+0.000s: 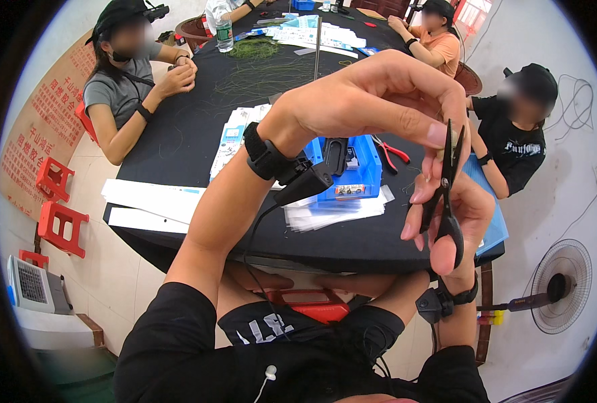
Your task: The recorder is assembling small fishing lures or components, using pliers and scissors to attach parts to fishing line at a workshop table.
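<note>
My left hand (pixel 372 101) is raised over the table, its wrist bent and its fingers curled in a pinch. Whatever lies between those fingertips is too small or too hidden to name. In my right hand (pixel 476 205) I hold black scissors (pixel 447 195), with thumb and fingers in the handle loops. Their blades point up and stand slightly apart, right beside the left thumb and fingertips. Below my hands, a blue plastic bin (pixel 375 188) with a black item inside sits on the table. Red-handled pliers (pixel 396 153) lie to its right.
A black cloth covers the table (pixel 258 242). White card strips (pixel 152 208) and clear plastic sleeves (pixel 335 218) lie near its front edge. Farther back are green strands (pixel 254 48) and a water bottle (pixel 224 33). People sit along both sides. A fan (pixel 560 285) stands at right.
</note>
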The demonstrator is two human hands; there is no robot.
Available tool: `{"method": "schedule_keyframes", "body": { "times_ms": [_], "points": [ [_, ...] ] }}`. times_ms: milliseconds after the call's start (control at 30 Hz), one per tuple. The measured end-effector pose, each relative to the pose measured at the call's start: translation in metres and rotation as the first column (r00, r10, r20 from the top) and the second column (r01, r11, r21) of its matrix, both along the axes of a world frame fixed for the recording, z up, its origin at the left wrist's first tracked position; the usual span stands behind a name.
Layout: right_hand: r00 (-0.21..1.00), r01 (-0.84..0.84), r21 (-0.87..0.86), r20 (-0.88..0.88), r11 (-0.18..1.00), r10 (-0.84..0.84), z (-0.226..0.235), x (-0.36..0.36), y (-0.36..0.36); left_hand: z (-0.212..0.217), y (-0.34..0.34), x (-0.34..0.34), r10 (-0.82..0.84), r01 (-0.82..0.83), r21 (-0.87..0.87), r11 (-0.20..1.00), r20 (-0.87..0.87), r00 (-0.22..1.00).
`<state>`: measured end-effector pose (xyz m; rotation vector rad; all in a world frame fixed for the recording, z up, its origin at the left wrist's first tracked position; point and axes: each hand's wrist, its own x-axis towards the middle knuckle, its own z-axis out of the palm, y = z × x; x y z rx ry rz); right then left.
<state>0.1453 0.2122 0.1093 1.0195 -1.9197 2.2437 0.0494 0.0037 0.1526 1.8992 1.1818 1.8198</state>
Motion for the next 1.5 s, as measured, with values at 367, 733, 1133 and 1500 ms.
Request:
{"method": "schedule_keyframes", "body": {
  "times_ms": [367,733,1133,1500],
  "points": [
    [0.928,0.229,0.169,-0.335,0.959,-0.163,-0.001,-0.001,0.008,0.003,0.001,0.01,0.189,-0.189,0.009,0.982,-0.078,0.979],
    [0.503,0.666,-0.383,-0.402,0.64,-0.765,0.005,-0.01,0.001,0.008,0.016,0.027,0.737,-0.717,0.208,0.665,-0.337,0.585],
    [0.605,0.612,-0.376,-0.345,0.696,-0.718,0.02,-0.011,-0.011,0.005,0.039,0.035,0.876,-0.676,0.57,0.467,-0.406,0.262],
    [0.605,0.623,-0.396,-0.302,0.675,-0.736,0.021,-0.011,-0.014,0.0,0.047,0.031,0.903,-0.623,0.659,0.421,-0.365,0.225]
  ]
}}
